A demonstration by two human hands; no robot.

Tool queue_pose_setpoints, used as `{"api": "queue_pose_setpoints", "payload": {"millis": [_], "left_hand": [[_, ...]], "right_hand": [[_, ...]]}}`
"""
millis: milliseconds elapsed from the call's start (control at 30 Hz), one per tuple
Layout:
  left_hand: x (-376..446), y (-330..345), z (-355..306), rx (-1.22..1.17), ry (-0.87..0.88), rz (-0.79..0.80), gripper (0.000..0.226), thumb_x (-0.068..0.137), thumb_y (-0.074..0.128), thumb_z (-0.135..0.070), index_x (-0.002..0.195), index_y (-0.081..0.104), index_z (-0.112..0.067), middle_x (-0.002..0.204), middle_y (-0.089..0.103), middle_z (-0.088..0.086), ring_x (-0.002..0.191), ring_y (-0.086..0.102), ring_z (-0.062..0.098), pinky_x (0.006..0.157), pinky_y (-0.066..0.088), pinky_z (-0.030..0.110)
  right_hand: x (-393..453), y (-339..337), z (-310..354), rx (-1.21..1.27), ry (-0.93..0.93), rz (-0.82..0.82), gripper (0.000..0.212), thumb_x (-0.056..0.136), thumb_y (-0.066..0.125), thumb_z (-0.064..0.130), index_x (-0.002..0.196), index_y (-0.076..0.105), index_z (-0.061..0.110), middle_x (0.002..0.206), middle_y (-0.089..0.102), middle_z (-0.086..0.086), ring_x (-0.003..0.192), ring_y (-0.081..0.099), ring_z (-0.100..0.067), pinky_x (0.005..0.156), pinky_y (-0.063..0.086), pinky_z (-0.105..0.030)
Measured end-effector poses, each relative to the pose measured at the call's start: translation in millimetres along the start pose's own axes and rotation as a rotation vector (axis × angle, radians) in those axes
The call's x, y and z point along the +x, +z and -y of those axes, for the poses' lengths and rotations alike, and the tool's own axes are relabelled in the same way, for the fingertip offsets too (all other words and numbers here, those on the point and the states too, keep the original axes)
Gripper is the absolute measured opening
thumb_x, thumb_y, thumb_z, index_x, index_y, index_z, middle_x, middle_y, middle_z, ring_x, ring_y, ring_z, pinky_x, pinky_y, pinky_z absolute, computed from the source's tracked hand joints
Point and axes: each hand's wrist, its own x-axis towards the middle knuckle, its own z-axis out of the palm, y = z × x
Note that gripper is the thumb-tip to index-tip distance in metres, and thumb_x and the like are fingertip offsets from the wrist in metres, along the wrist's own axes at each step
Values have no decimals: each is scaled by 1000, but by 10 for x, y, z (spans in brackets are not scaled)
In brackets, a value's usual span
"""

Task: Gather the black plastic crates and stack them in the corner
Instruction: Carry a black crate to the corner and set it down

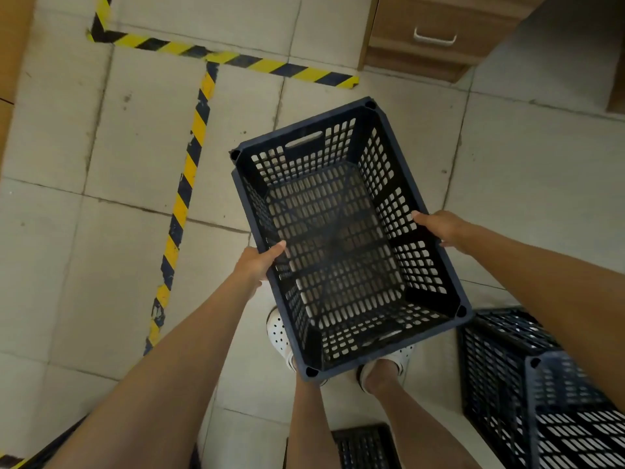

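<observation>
I hold an empty black plastic crate (341,238) in the air above my feet, open side up, its perforated floor and walls showing. My left hand (258,264) grips its left long rim, thumb over the edge. My right hand (439,228) grips the right long rim. More black crates (527,384) stand on the floor at the lower right, one seemingly on another. Another black crate (365,446) lies by my legs at the bottom edge, partly cut off.
Yellow-and-black hazard tape (189,170) marks lines on the pale tiled floor to the left and across the top. A wooden cabinet with a drawer handle (434,37) stands at the upper right. My white shoes (279,333) are beneath the held crate.
</observation>
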Motion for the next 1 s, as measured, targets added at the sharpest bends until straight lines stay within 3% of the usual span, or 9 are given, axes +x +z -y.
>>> {"api": "queue_pose_setpoints", "payload": {"millis": [100, 200, 300, 400, 533, 633, 767, 867, 1000], "left_hand": [[-125, -213, -111, 144, 33, -36, 59, 90, 60, -50, 124, 50, -3, 117, 58, 12, 108, 57, 32, 85, 45, 41], [-323, -457, -206, 334, 79, -61, 52, 90, 56, -54, 97, 52, -3, 99, 61, 15, 94, 60, 32, 86, 50, 41], [-568, -739, -338, 529, 112, -106, 54, 91, 51, -58, 74, 52, -7, 74, 65, 15, 74, 62, 29, 64, 44, 34], [-852, -1029, -520, 644, 158, -137, 55, 93, 47, -58, 82, 55, -4, 72, 64, 13, 76, 63, 29, 66, 44, 35], [-1351, -1528, -807, 764, 252, -234, 58, 95, 43, -58, 62, 47, -10, 63, 60, 9, 73, 63, 29, 65, 45, 34], [-1756, -1972, -1020, 792, 303, -300, 59, 96, 40, -56, 64, 50, -8, 64, 62, 11, 79, 67, 31, 76, 52, 36], [-2334, -2521, -1224, 782, 383, -399, 54, 97, 39, -53, 67, 51, -10, 61, 61, 8, 74, 64, 29, 76, 53, 36], [-2725, -2896, -1323, 754, 426, -426, 53, 98, 39, -51, 68, 52, -10, 69, 63, 9, 76, 65, 29, 82, 55, 39], [-3150, -3316, -1484, 742, 482, -472, 47, 98, 44, -45, 64, 45, -13, 67, 54, 7, 67, 53, 25, 71, 50, 35]], "right_hand": [[-223, -16, 138, -43, 20, 32, 65, 98, 45, 47, 142, 39, -1, 144, 47, -19, 130, 46, -35, 109, 39, -44], [-509, -40, 294, -105, 53, 65, 61, 100, 45, 40, 142, 37, -4, 143, 47, -23, 129, 47, -38, 109, 40, -46], [-892, -59, 447, -169, 61, 84, 62, 101, 39, 43, 142, 37, -4, 142, 48, -24, 129, 48, -38, 105, 41, -45], [-1315, -93, 633, -222, 50, 67, 65, 101, 35, 49, 142, 39, -1, 141, 49, -21, 127, 49, -36, 101, 43, -43], [-1997, -121, 1023, -305, 9, 46, 68, 100, 33, 53, 144, 36, 2, 144, 46, -20, 127, 50, -35, 98, 46, -42], [-2557, -159, 1355, -351, -49, 26, 68, 100, 32, 54, 145, 35, 3, 144, 47, -18, 124, 53, -33, 97, 48, -39], [-3263, -274, 1743, -360, -114, 46, 66, 99, 37, 52, 146, 35, 5, 143, 48, -16, 122, 56, -31, 102, 48, -40], [-3743, -335, 2030, -389, -180, 66, 52, 102, 42, 38, 142, 39, 5, 138, 52, -16, 114, 60, -30, 89, 55, -37], [-4285, -412, 2391, -497, -222, 14, 39, 101, 41, 14, 137, 45, 2, 130, 55, -20, 104, 63, -30, 75, 56, -35]]}}
